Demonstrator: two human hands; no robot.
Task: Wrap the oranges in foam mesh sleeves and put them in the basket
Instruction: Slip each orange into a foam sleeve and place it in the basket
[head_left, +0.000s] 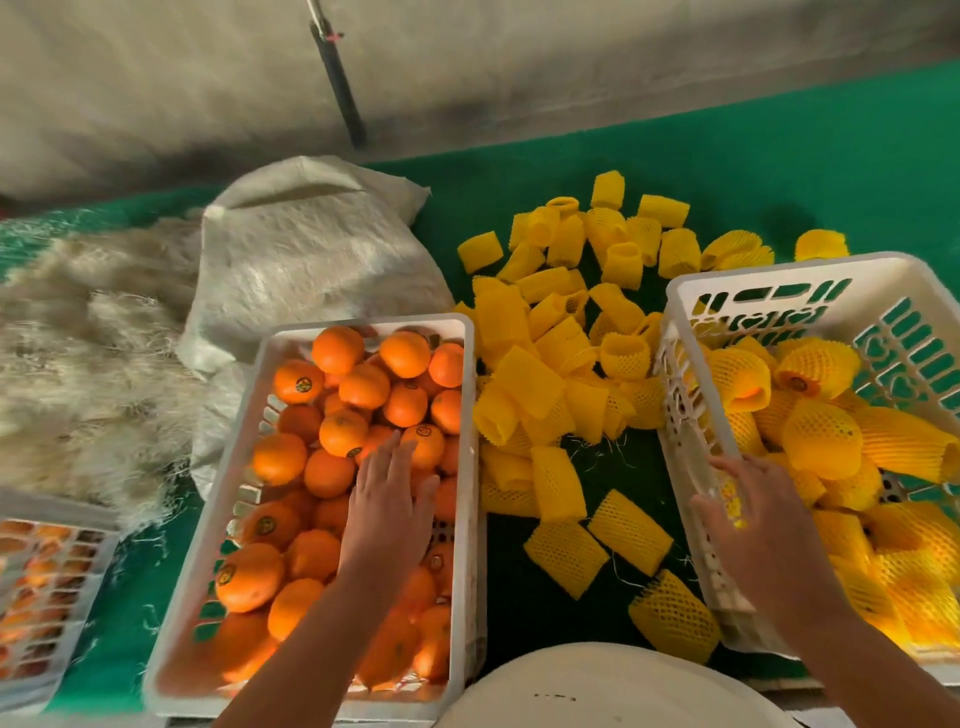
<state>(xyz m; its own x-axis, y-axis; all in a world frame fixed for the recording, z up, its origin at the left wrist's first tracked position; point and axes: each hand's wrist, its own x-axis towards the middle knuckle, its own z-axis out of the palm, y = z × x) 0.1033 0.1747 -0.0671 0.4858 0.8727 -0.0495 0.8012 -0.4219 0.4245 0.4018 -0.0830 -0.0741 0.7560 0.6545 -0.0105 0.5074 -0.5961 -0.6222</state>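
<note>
Left hand (390, 499): flat, fingers straight and spread, palm down on bare oranges (340, 431) in left crate (228, 499), lower centre-left; grasps nothing.
Right hand (756, 525): released, fingers loosely extended over near rim of basket (691, 457), lower right; touching or not, cannot tell.
Wrapped oranges (821, 436): piled inside basket.
Foam mesh sleeves (561, 332): loose heap on green mat (779, 171), between crate and basket.

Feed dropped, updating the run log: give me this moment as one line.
left hand: open over bare oranges | right hand: open at basket of wrapped oranges | loose sleeves between
</note>
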